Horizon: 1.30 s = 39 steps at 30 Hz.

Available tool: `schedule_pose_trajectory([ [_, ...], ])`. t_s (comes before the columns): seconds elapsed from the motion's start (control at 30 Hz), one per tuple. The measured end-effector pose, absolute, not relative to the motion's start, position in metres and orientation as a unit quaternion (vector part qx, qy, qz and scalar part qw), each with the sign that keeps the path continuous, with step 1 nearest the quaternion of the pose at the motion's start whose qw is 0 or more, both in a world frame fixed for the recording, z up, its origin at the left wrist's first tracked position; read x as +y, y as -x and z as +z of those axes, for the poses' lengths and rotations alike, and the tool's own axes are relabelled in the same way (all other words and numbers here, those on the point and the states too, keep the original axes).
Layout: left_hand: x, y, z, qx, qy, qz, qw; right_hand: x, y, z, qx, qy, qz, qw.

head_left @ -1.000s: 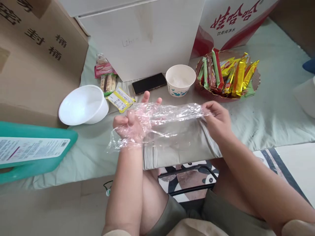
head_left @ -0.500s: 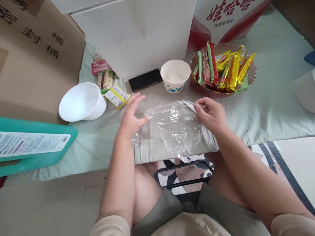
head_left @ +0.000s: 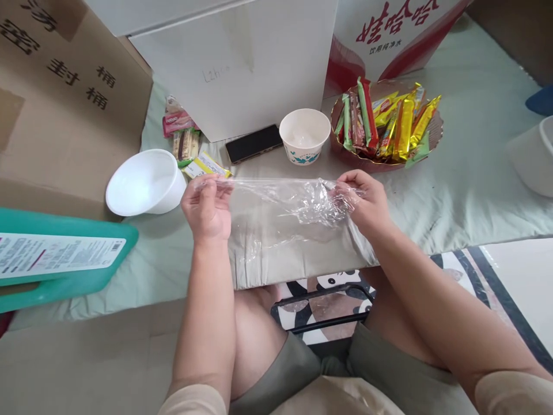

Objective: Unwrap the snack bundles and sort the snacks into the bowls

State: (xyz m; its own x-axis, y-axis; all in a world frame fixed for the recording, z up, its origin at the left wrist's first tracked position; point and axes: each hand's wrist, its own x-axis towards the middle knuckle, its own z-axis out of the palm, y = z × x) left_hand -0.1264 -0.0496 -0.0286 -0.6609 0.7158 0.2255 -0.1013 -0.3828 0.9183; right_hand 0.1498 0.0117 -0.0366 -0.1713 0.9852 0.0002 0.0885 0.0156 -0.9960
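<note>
Clear film [head_left: 317, 204] is pinched in your left grip [head_left: 208, 208] at 9 o'clock and right grip [head_left: 366, 200] at 3, so just pull gently and tease out that 3-o'clock bunching.

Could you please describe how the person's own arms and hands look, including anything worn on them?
The left hand and right hand look ungloved. The left forearm and right forearm are bare, with no watch or bracelet showing. Near the elbows, a plain beige left sleeve and matching right sleeve end.
</note>
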Motion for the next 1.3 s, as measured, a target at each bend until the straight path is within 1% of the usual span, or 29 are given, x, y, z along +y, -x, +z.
schedule_pose_trajectory([
  [0.07,-0.053,0.131,-0.027,0.484,-0.321,0.771,0.262,0.013,-0.148,-0.036,-0.545,0.47,0.533,0.445],
  [0.1,-0.055,0.132,-0.026,0.484,-0.329,0.76,0.283,0.014,-0.147,-0.036,-0.54,0.465,0.538,0.449],
  [0.17,-0.059,0.134,-0.026,0.493,-0.352,0.711,0.357,0.015,-0.146,-0.037,-0.528,0.453,0.551,0.461],
  [0.27,-0.061,0.134,-0.029,0.553,-0.38,0.584,0.456,0.016,-0.147,-0.038,-0.502,0.436,0.571,0.482],
  [0.33,-0.061,0.132,-0.032,0.599,-0.385,0.521,0.471,0.016,-0.148,-0.038,-0.491,0.437,0.574,0.488],
  [0.4,-0.06,0.129,-0.035,0.619,-0.392,0.498,0.464,0.017,-0.15,-0.039,-0.482,0.452,0.575,0.483],
  [0.53,-0.057,0.121,-0.036,0.604,-0.43,0.515,0.431,0.024,-0.154,-0.04,-0.461,0.481,0.576,0.474],
  [0.67,-0.057,0.118,-0.03,0.55,-0.418,0.621,0.37,0.027,-0.161,-0.041,-0.465,0.447,0.582,0.495],
  [0.77,-0.061,0.12,-0.025,0.523,-0.397,0.656,0.374,0.023,-0.166,-0.039,-0.502,0.427,0.58,0.478],
  [0.9,-0.068,0.126,-0.026,0.549,-0.395,0.624,0.392,0.019,-0.169,-0.037,-0.581,0.411,0.534,0.456],
  [1.03,-0.071,0.13,-0.03,0.569,-0.403,0.561,0.446,0.025,-0.171,-0.04,-0.547,0.425,0.564,0.449],
  [1.1,-0.07,0.13,-0.031,0.546,-0.402,0.586,0.445,0.028,-0.172,-0.042,-0.528,0.428,0.591,0.435],
  [1.17,-0.066,0.131,-0.031,0.527,-0.403,0.618,0.422,0.027,-0.173,-0.044,-0.545,0.414,0.595,0.42],
  [1.3,-0.06,0.133,-0.03,0.537,-0.402,0.631,0.39,0.021,-0.171,-0.043,-0.601,0.402,0.53,0.443],
])
